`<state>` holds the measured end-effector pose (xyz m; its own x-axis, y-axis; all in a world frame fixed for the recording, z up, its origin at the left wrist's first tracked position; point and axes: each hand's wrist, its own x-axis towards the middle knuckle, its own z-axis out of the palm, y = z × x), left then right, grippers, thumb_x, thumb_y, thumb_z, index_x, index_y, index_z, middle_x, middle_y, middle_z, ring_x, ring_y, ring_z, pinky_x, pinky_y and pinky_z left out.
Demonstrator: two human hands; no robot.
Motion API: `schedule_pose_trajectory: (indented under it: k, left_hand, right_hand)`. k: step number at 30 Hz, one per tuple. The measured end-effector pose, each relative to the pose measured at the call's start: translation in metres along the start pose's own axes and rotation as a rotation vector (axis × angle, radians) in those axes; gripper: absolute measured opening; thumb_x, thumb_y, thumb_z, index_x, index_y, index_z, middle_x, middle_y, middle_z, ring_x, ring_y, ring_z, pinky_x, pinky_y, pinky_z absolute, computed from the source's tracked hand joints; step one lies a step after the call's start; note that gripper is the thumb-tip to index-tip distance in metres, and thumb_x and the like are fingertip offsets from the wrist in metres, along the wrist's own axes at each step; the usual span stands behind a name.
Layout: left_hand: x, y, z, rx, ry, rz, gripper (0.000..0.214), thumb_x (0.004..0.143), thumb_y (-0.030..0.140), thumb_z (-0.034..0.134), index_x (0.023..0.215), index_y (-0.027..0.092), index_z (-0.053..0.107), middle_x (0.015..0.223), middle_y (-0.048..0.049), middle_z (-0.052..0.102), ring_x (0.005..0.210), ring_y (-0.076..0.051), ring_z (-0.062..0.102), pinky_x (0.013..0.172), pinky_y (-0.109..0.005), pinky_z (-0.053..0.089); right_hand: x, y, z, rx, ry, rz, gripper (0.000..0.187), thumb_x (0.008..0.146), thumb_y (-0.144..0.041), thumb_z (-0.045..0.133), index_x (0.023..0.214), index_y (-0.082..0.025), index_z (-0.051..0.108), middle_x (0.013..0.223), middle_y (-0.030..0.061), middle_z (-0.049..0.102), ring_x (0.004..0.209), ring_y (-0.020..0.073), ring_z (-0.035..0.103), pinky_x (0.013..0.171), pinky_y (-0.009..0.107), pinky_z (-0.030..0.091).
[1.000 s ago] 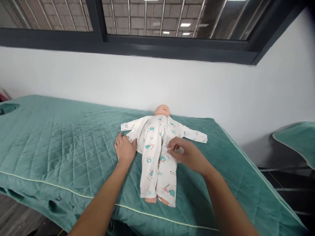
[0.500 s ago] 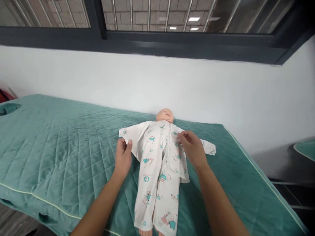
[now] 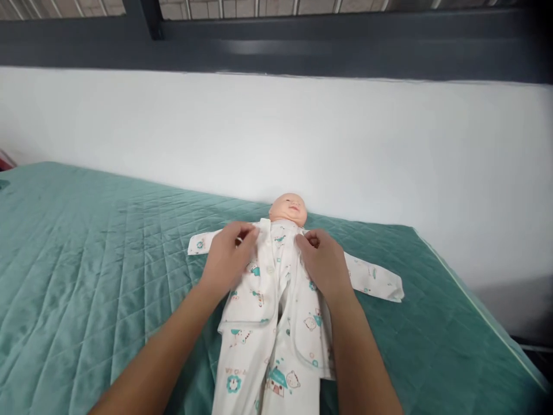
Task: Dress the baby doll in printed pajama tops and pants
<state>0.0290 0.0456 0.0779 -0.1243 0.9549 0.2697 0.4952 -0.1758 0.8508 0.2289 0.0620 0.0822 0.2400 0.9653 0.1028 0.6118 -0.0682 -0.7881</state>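
A baby doll point(image 3: 289, 207) lies on its back on a green quilted bed point(image 3: 86, 242), head toward the white wall. It wears a white printed romper point(image 3: 276, 323) with sleeves spread to both sides. My left hand point(image 3: 227, 256) rests on the doll's chest on the left flap, fingers curled on the fabric near the shoulder. My right hand point(image 3: 322, 262) grips the right flap near the collar. The two hands are close together just below the doll's neck.
A white wall point(image 3: 345, 138) runs behind the bed, with a dark window frame point(image 3: 276, 40) above. The bed's right edge point(image 3: 475, 305) drops off at the right; the green cover stretches far to the left.
Both hands moved up from the romper's sides to the chest near the collar, pulling the flaps inward. The view came closer and tilted down.
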Motion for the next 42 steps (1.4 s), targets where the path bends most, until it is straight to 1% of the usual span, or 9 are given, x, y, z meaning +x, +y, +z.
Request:
schedule_pose_trajectory:
  k: [1,3,7,10,15,17,22,28,42]
  left_hand:
    - [0.018,0.002,0.008,0.017,-0.011,-0.048,0.029,0.091,0.043,0.054,0.103,0.021,0.070,0.102,-0.0057,0.075,0.089,-0.021,0.067,0.081,-0.034,0.050]
    - [0.047,0.004,0.023,0.096,-0.108,-0.044,0.034,0.088,0.042,0.056,0.107,0.019,0.071,0.105,-0.0075,0.075,0.092,-0.023,0.067,0.081,-0.033,0.049]
    - [0.072,0.006,0.036,0.217,-0.260,-0.049,0.021,0.083,0.034,0.058,0.079,0.019,0.072,0.086,-0.0068,0.075,0.080,-0.022,0.065,0.070,-0.031,0.043]
    - [0.072,0.005,0.036,0.156,-0.271,-0.046,0.017,0.081,0.030,0.060,0.070,0.019,0.067,0.079,-0.0046,0.072,0.074,-0.020,0.062,0.067,-0.030,0.041]
    - [0.061,0.013,0.040,-0.285,-0.184,-0.059,0.017,0.085,0.034,0.058,0.077,0.019,0.061,0.068,0.0005,0.063,0.060,-0.012,0.053,0.060,-0.025,0.040]
    - [0.057,0.018,0.045,-0.381,-0.197,-0.050,0.017,0.085,0.034,0.059,0.078,0.019,0.062,0.066,0.0013,0.061,0.060,-0.011,0.052,0.060,-0.025,0.040]
    - [0.053,0.020,0.053,-0.362,-0.277,-0.027,0.015,0.084,0.030,0.061,0.079,0.017,0.067,0.073,0.0001,0.066,0.066,-0.012,0.056,0.064,-0.026,0.041]
    - [0.053,0.013,0.052,-0.267,-0.322,0.041,0.017,0.087,0.029,0.058,0.084,0.019,0.070,0.088,-0.0020,0.074,0.082,-0.016,0.064,0.075,-0.028,0.047]
    - [0.052,0.014,0.054,-0.196,-0.322,0.113,0.014,0.090,0.023,0.055,0.094,0.021,0.067,0.096,-0.0014,0.073,0.088,-0.016,0.065,0.081,-0.029,0.048]
  right_hand:
    - [0.001,0.001,-0.001,0.018,0.007,-0.002,0.022,0.082,-0.043,0.057,0.074,-0.024,0.062,0.071,0.0013,0.067,0.067,0.0194,0.056,0.060,0.030,0.036]
    - [0.004,0.004,-0.002,0.111,-0.016,0.023,0.019,0.079,-0.040,0.060,0.076,-0.023,0.065,0.073,0.0015,0.068,0.068,0.0191,0.057,0.061,0.030,0.038]
    - [0.007,0.013,-0.004,0.334,-0.092,0.095,0.019,0.076,-0.040,0.064,0.079,-0.022,0.069,0.069,-0.0002,0.066,0.060,0.0167,0.053,0.057,0.029,0.039]
    - [0.007,0.015,-0.003,0.390,-0.076,0.118,0.017,0.074,-0.038,0.067,0.077,-0.022,0.071,0.067,-0.0013,0.063,0.058,0.0151,0.050,0.055,0.028,0.037]
    - [0.008,0.013,-0.001,0.613,-0.125,0.192,0.023,0.072,-0.040,0.073,0.086,-0.022,0.075,0.064,-0.0017,0.063,0.054,0.0143,0.050,0.051,0.028,0.038]
    - [0.008,0.012,0.001,0.716,-0.115,0.208,0.027,0.071,-0.042,0.075,0.088,-0.021,0.076,0.064,-0.0009,0.065,0.054,0.0152,0.053,0.051,0.029,0.040]
    - [0.005,0.005,0.009,0.798,-0.052,0.161,0.027,0.073,-0.039,0.076,0.094,-0.023,0.078,0.080,0.0023,0.075,0.075,0.0218,0.067,0.064,0.031,0.051]
    - [0.005,0.012,0.013,0.697,-0.119,0.051,0.031,0.077,-0.042,0.075,0.104,-0.025,0.078,0.096,0.0026,0.078,0.094,0.0251,0.071,0.080,0.036,0.055]
    - [0.008,0.015,0.015,0.503,-0.092,-0.099,0.028,0.086,-0.040,0.063,0.105,-0.026,0.077,0.085,-0.0002,0.070,0.079,0.0172,0.060,0.075,0.030,0.046]
